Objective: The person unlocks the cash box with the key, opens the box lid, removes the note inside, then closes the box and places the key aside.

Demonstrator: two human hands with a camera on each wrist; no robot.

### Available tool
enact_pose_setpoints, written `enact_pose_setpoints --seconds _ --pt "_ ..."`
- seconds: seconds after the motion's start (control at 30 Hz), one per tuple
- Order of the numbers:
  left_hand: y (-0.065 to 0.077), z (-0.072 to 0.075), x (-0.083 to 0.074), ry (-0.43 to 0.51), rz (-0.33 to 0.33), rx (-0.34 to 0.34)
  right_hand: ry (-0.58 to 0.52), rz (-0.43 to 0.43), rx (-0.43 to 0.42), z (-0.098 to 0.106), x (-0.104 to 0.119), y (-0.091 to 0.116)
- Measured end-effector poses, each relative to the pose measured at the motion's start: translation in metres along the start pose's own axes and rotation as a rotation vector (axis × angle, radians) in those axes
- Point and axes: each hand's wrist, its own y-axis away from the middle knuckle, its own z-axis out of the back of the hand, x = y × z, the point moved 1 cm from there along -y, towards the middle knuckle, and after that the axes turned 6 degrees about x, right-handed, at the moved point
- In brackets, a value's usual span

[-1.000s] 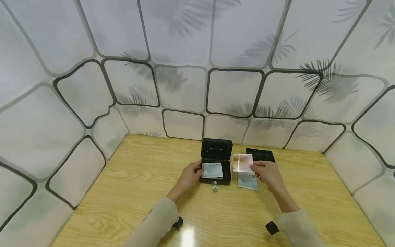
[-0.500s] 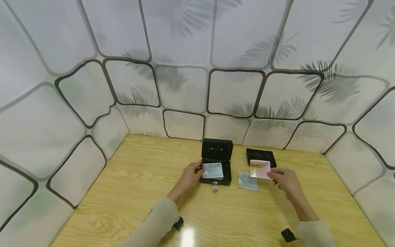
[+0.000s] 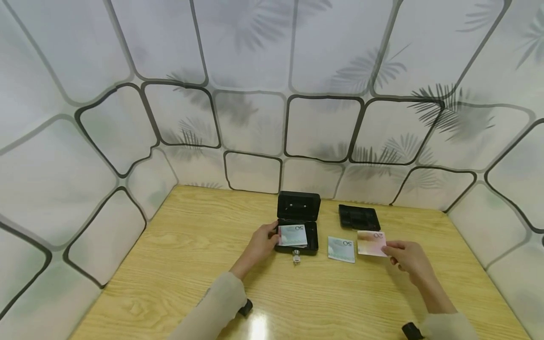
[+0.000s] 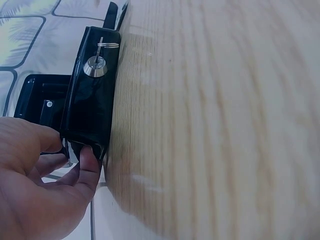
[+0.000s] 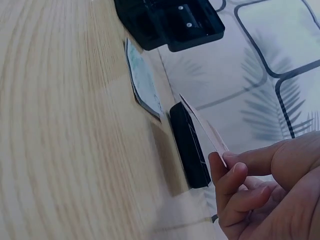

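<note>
A black cash box (image 3: 312,236) stands with its lid up. Inside it, on the left, lies a pile of banknotes (image 3: 293,234) with a bluish-green 50 on top. My left hand (image 3: 260,243) grips the box's left wall, thumb at the rim and fingers against the side, as the left wrist view shows. Between thumb and fingers my right hand (image 3: 409,258) pinches a pink 20 banknote (image 3: 369,243) by its right edge. In the right wrist view this note (image 5: 202,127) is held up off the table. Left of it, another 50 banknote (image 3: 341,249) lies flat on the wood.
Behind the notes a black compartment tray (image 3: 359,218) rests on the table (image 3: 204,208). A key on a ring (image 4: 101,46) sits in the lock (image 4: 95,67) on the box's front. A patterned curtain-like wall (image 3: 255,123) surrounds the table's back and sides.
My right hand has carried the pink 20 banknote rightward and toward me, from beside the box to the right of the 50 on the table. My left hand has stayed put.
</note>
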Motion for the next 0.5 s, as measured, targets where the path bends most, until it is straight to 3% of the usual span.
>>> enact_pose_setpoints --seconds 0.5 --pt "0.000 0.000 0.001 0.005 -0.013 -0.010 0.037 -0.016 -0.013 0.000 -0.028 -0.008"
